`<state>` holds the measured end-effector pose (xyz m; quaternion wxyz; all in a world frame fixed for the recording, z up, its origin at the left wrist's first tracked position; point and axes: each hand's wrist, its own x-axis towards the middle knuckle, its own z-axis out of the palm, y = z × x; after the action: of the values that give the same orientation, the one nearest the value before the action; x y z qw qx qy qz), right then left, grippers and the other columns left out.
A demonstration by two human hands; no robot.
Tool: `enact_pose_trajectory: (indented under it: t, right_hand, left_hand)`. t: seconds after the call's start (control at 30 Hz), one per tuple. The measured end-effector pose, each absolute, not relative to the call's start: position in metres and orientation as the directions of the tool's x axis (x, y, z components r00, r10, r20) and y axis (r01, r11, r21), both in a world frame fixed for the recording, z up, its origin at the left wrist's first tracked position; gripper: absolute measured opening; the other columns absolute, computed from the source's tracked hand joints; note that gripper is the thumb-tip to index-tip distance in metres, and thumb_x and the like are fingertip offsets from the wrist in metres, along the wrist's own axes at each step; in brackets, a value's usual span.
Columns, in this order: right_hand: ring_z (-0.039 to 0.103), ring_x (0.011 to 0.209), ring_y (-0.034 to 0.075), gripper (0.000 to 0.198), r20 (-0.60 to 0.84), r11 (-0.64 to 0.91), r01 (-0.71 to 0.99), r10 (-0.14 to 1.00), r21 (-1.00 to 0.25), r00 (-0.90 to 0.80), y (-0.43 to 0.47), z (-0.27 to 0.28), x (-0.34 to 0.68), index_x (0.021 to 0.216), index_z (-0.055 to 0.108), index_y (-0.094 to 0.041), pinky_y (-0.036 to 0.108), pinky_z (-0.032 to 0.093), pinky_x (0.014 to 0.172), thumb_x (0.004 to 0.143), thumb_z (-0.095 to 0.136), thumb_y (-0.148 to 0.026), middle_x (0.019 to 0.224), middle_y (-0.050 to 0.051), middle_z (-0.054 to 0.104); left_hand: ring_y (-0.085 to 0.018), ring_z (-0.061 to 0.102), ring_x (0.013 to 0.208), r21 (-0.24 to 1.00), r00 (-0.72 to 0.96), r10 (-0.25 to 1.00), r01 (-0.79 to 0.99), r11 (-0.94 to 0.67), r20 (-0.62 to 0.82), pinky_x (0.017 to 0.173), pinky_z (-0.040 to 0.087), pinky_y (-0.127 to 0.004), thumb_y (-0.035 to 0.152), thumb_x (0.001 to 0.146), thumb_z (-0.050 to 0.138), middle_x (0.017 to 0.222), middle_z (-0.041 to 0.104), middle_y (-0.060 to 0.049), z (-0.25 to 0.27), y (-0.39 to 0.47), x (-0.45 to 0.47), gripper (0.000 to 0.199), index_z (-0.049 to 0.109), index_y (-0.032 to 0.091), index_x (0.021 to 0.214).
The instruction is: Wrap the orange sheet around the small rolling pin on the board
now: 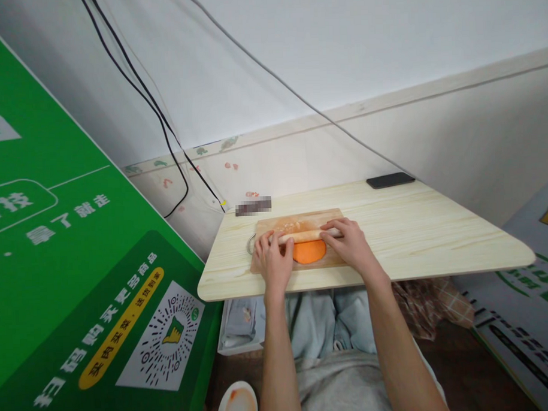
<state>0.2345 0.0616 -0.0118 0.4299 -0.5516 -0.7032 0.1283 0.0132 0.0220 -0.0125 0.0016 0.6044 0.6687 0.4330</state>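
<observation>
A pale wooden rolling pin [302, 235] lies crosswise over a flat orange piece of dough [310, 252], whose near half shows below the pin. Fingers of my left hand [274, 259] close over the pin's left end. At its right end, my right hand [348, 242] grips it in the same way. Beneath the dough is a wooden cutting board [319, 218] with an orange smear on its far part and a metal ring handle [251, 244] at its left. The dough's far side is hidden by the pin.
The light wood table [428, 236] bears a black phone [390, 180] at its back right and a blurred-out item [253, 206] at its back left. Cables [163, 116] hang along the wall. A green printed panel [54, 237] rises at left; a stained white plate [237, 403] sits low.
</observation>
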Motion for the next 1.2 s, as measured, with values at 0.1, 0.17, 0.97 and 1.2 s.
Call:
enact_pose_trajectory:
  t: [0.1,0.17,0.97,1.2]
  right_hand:
    - [0.065,0.124,0.038,0.022,0.427,0.320,0.709,0.904,-0.628,-0.030,0.054,-0.005,0.224,0.112,0.085,-0.030,0.054,0.052,0.104,0.097,0.072,-0.037,0.124,0.011,0.080]
    - [0.062,0.127,0.040,0.023,0.413,0.291,0.736,0.910,-0.612,-0.016,0.051,-0.004,0.218,0.113,0.086,-0.030,0.055,0.052,0.103,0.097,0.072,-0.038,0.125,0.012,0.079]
    - [0.056,0.133,0.041,0.032,0.429,0.290,0.785,0.903,-0.547,-0.035,0.041,-0.002,0.187,0.124,0.084,-0.033,0.065,0.036,0.109,0.105,0.063,-0.046,0.126,0.012,0.083]
    - [0.057,0.133,0.041,0.033,0.409,0.291,0.772,0.911,-0.565,-0.044,0.042,-0.001,0.188,0.125,0.084,-0.033,0.068,0.033,0.111,0.105,0.062,-0.048,0.127,0.012,0.083]
  left_hand:
    - [-0.035,0.057,0.141,0.569,-0.265,0.815,0.817,-0.094,0.516,0.123,0.045,-0.055,0.040,0.101,0.074,0.143,0.070,-0.012,-0.012,0.021,0.014,0.026,0.080,0.028,0.123]
    - [-0.036,0.058,0.141,0.556,-0.261,0.819,0.827,-0.083,0.510,0.122,0.045,-0.055,0.042,0.099,0.077,0.142,0.070,-0.013,-0.012,0.021,0.014,0.028,0.080,0.028,0.123]
    - [-0.039,0.061,0.135,0.512,-0.252,0.825,0.858,-0.053,0.506,0.115,0.048,-0.057,0.048,0.095,0.081,0.140,0.072,-0.014,-0.012,0.020,0.016,0.035,0.079,0.027,0.123]
    - [-0.039,0.061,0.135,0.514,-0.254,0.823,0.856,-0.054,0.508,0.116,0.048,-0.056,0.049,0.095,0.081,0.139,0.072,-0.014,-0.012,0.020,0.016,0.036,0.079,0.027,0.124]
